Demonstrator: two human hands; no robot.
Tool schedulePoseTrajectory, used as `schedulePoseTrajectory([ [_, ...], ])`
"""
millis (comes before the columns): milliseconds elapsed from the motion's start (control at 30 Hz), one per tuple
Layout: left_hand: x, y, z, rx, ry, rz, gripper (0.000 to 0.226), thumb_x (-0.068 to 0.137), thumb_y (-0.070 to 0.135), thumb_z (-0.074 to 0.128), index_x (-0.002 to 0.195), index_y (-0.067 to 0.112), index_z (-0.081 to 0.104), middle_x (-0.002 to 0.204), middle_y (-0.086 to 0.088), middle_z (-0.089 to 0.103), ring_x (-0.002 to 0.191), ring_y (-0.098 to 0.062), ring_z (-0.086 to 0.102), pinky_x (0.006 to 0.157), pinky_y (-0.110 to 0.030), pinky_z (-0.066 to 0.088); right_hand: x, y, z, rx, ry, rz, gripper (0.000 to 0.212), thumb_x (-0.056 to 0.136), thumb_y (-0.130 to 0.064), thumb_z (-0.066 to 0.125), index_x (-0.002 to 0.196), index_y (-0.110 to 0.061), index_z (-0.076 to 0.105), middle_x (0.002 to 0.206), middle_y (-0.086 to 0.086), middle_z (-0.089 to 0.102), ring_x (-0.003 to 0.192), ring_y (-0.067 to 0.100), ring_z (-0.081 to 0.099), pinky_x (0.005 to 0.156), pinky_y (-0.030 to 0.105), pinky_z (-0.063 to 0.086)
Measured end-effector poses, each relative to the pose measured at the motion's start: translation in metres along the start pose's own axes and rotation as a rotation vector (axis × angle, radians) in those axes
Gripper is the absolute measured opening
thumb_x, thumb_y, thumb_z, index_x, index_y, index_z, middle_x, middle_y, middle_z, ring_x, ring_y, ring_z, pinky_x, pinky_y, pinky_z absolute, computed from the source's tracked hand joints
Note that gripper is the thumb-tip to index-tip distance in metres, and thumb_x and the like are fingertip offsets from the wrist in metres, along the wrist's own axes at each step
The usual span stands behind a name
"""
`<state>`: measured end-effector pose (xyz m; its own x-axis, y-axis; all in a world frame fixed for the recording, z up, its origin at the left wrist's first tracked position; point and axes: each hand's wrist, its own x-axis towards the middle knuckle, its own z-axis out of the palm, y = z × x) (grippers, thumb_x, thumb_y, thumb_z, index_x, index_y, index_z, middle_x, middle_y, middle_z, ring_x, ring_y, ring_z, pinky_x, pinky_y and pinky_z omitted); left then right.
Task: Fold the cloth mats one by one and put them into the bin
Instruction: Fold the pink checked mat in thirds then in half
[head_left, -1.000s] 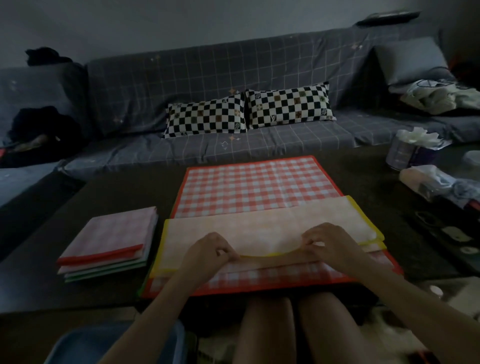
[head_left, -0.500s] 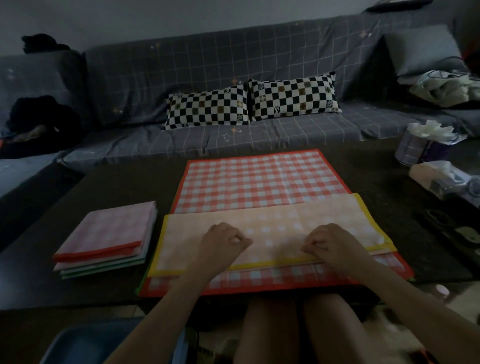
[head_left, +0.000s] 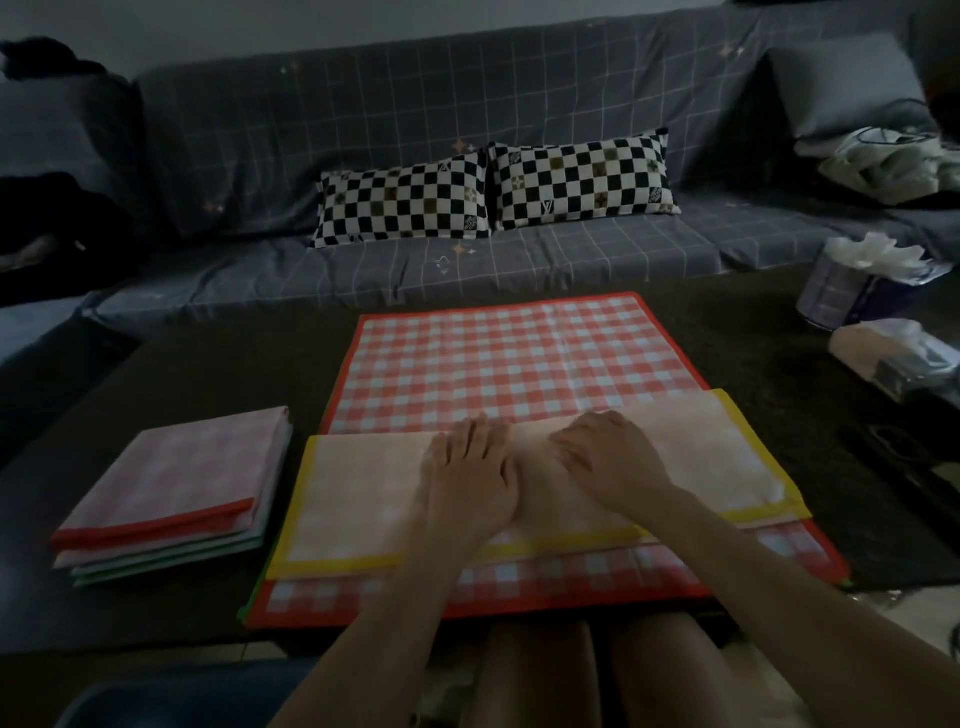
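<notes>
A yellow-edged cloth mat (head_left: 363, 499), folded into a long strip, lies across the near part of a spread red checked mat (head_left: 509, 358) on the dark table (head_left: 208, 374). My left hand (head_left: 470, 473) and my right hand (head_left: 605, 457) lie flat side by side on the middle of the folded strip, fingers straight and pointing away, pressing it down. To the left sits a stack of folded mats (head_left: 171, 493) with a red-edged one on top. A blue bin (head_left: 171, 699) shows at the bottom left, below the table edge.
A grey checked sofa (head_left: 363, 130) with two black-and-white cushions (head_left: 493, 192) runs behind the table. A tissue box (head_left: 862, 291) and a bundle of plastic-wrapped items (head_left: 898, 353) stand at the table's right. My knees (head_left: 587, 670) are under the near edge.
Both hands let go of the yellow mat's near edge, moved forward and together, and opened flat on the folded strip. The fold now lies flat.
</notes>
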<state>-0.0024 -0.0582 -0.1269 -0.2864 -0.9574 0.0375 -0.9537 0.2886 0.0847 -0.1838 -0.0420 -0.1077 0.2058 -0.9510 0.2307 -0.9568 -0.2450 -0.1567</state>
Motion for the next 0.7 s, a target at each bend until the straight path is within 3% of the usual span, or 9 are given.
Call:
schedulePoseTrajectory([
  [100, -0.002, 0.001, 0.001, 0.020, 0.022, 0.009, 0.086, 0.075, 0.046, -0.019, 0.152, 0.022, 0.009, 0.160, 0.000, 0.007, 0.147, -0.019, 0.002, 0.119, -0.044, 0.001, 0.012, -0.010, 0.013, 0.072, -0.083, 0.009, 0.043, 0.100, -0.032, 0.031, 0.141, -0.024, 0.038, 0.149, -0.005, 0.035, 0.138, 0.015, 0.028, 0.115, 0.031, 0.018],
  [200, -0.002, 0.000, 0.002, 0.023, 0.044, 0.006, 0.073, 0.087, 0.048, -0.009, 0.152, 0.023, 0.010, 0.160, 0.001, 0.007, 0.147, -0.018, 0.002, 0.119, -0.042, 0.001, 0.009, -0.001, 0.020, -0.044, -0.193, 0.063, 0.051, 0.101, -0.038, 0.017, 0.150, -0.024, 0.008, 0.158, -0.008, 0.005, 0.145, 0.012, 0.000, 0.117, 0.033, -0.001],
  [300, -0.001, 0.000, 0.000, 0.019, 0.025, 0.004, 0.055, 0.101, 0.041, 0.013, 0.152, 0.023, 0.006, 0.161, 0.001, 0.003, 0.147, -0.018, -0.001, 0.120, -0.041, -0.002, 0.004, 0.025, 0.018, -0.075, -0.209, 0.160, 0.053, 0.100, -0.042, 0.012, 0.149, -0.026, -0.001, 0.158, -0.008, -0.001, 0.145, 0.012, -0.005, 0.116, 0.035, -0.005],
  [467, 0.000, 0.000, 0.000, 0.021, 0.014, 0.002, 0.055, 0.101, 0.041, 0.013, 0.152, 0.024, 0.004, 0.161, 0.002, 0.001, 0.147, -0.017, -0.003, 0.120, -0.041, -0.002, -0.008, 0.075, 0.002, -0.162, -0.254, 0.370, 0.054, 0.100, -0.042, 0.010, 0.149, -0.026, -0.004, 0.158, -0.006, -0.004, 0.145, 0.015, -0.006, 0.118, 0.036, -0.004],
  [700, -0.002, 0.001, -0.003, 0.022, 0.015, -0.001, 0.056, 0.100, 0.042, 0.010, 0.153, 0.023, 0.005, 0.161, 0.001, 0.002, 0.147, -0.017, -0.002, 0.120, -0.042, 0.000, -0.010, 0.080, -0.005, -0.160, -0.267, 0.414, 0.055, 0.099, -0.044, 0.009, 0.150, -0.026, -0.005, 0.158, -0.003, -0.004, 0.146, 0.017, -0.006, 0.119, 0.036, -0.004],
])
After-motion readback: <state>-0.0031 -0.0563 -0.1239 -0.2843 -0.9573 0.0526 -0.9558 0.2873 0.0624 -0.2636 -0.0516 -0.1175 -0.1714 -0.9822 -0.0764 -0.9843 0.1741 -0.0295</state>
